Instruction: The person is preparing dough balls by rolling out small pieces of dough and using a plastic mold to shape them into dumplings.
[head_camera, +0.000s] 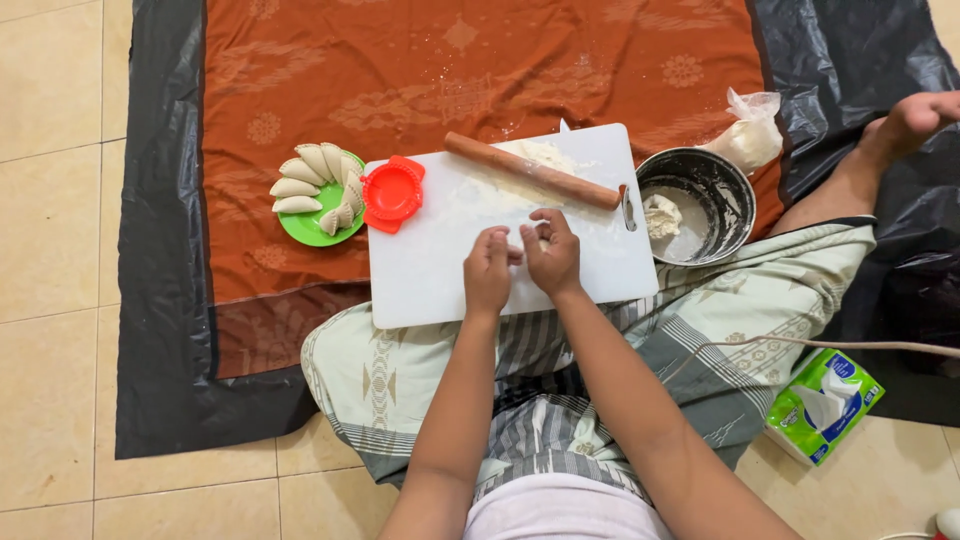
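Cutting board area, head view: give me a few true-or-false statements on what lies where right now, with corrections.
1. The rolling pin lies on the white cutting board. True.
2. The green plate holds folded dumplings. True.
3. The red dumpling press sits inside the metal bowl. False: it rests at the board's left edge, beside the plate.
4. Both hands are apart, one on the bowl. False: the left hand and right hand meet over the board, fingers pinching a small piece of dough.
5. The tissue box lies on the orange cloth. False: it lies on the tiled floor.
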